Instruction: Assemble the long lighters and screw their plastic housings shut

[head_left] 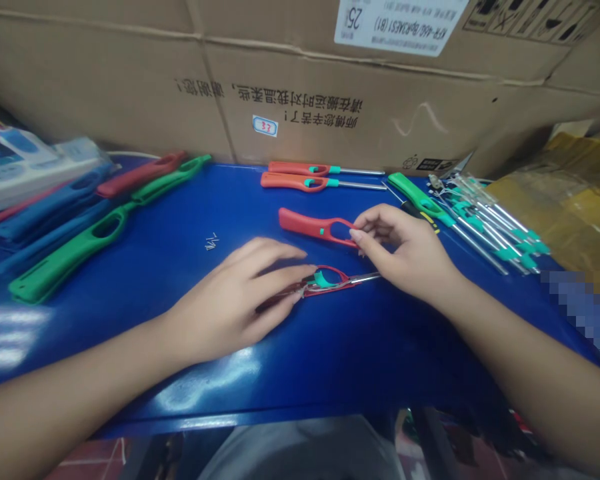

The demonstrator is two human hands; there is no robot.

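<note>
My left hand (235,293) lies over an opened red gas lighter (349,285) on the table, its fingers closed around the handle end. A turquoise trigger (325,280) and thin wires show inside the lighter, and its metal tube points right; the palm hides the rest of the handle. Just above it, my right hand (405,250) pinches the looped end of a red handle shell (305,222) between thumb and fingers. The shell points left, apart from the lighter.
Two red-orange lighters (293,181) lie along the cardboard box (130,87). At right are a green lighter (413,192) and several metal tubes with turquoise parts (500,233). Small screws (211,241) lie left of centre. Coloured shells (70,260) and a power strip (40,170) occupy the left.
</note>
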